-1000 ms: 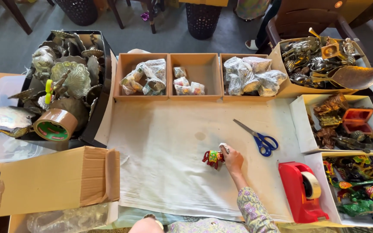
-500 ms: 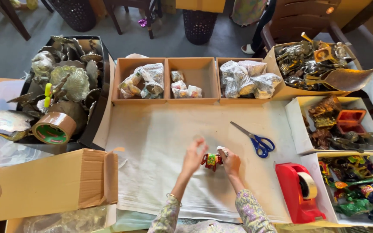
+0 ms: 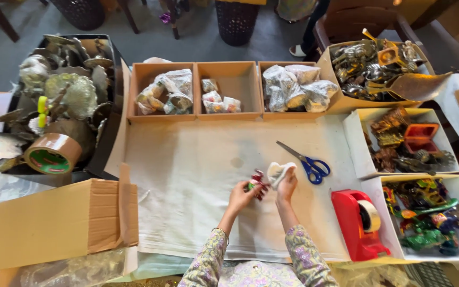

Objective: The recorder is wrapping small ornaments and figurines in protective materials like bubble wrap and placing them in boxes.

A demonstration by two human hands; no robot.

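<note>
Both hands mid-counter (image 3: 187, 175). Left hand (image 3: 238, 195) pinches small red-green figurine (image 3: 256, 183). Right hand (image 3: 287, 183) closed on white wrap (image 3: 277, 171), touching figurine. Wrapping looks barely begun: figurine mostly bare. Wrapped bundles (image 3: 168, 93) in trays behind. Scissors (image 3: 306, 162), tape dispenser (image 3: 358, 223) untouched.

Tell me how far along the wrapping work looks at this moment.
Done: wrapped bundles fill three brown boxes. In hand: the left hand holds a small red figurine; the right hand holds white wrapping against it. Left: many unwrapped ornaments in the white trays and black bin.
</note>
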